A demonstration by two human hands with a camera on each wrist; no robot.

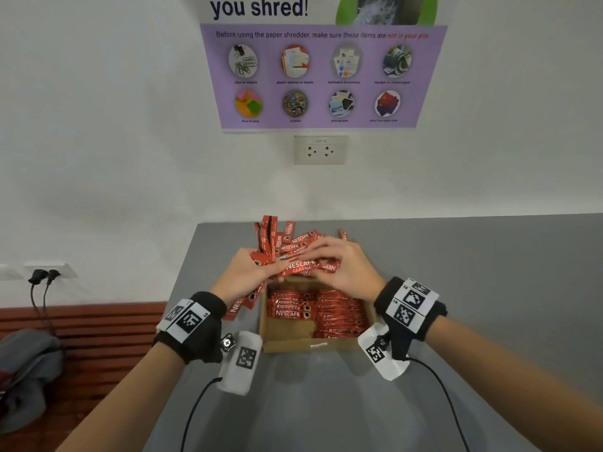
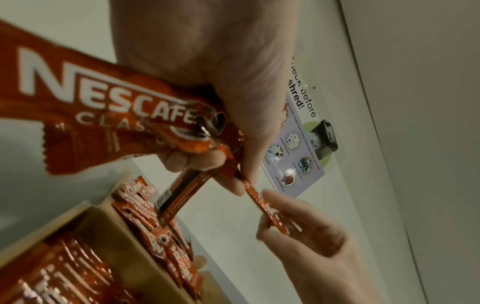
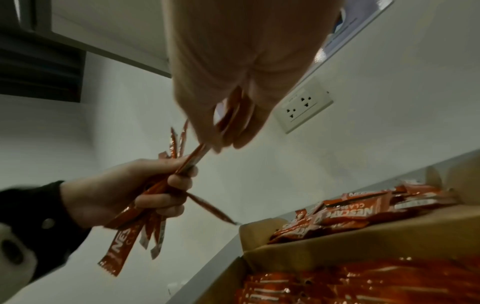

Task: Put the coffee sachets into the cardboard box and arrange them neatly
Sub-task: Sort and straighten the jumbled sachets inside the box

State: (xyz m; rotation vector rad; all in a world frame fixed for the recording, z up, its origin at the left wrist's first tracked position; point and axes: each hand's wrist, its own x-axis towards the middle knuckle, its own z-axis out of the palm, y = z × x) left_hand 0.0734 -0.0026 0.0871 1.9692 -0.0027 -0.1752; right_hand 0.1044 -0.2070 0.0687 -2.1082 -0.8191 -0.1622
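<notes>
Red sachets: my left hand [image 1: 245, 275] clenches a messy bunch [image 1: 280, 246] above the box's [image 1: 287, 345] far edge; my right hand [image 1: 342, 272] pinches one sachet [image 1: 301, 266] out of it. Box sits on the grey worktop [image 1: 489, 288], w/ two flat rows inside already, near-left corner bare. Step, I'd say: feeding sachets one by one. Next: free this one w/o dragging others, lay it flat, logo up, in line w/ the rows. Right wrist view shows loose ends hanging under my left fist; head view hides most of that.
</notes>
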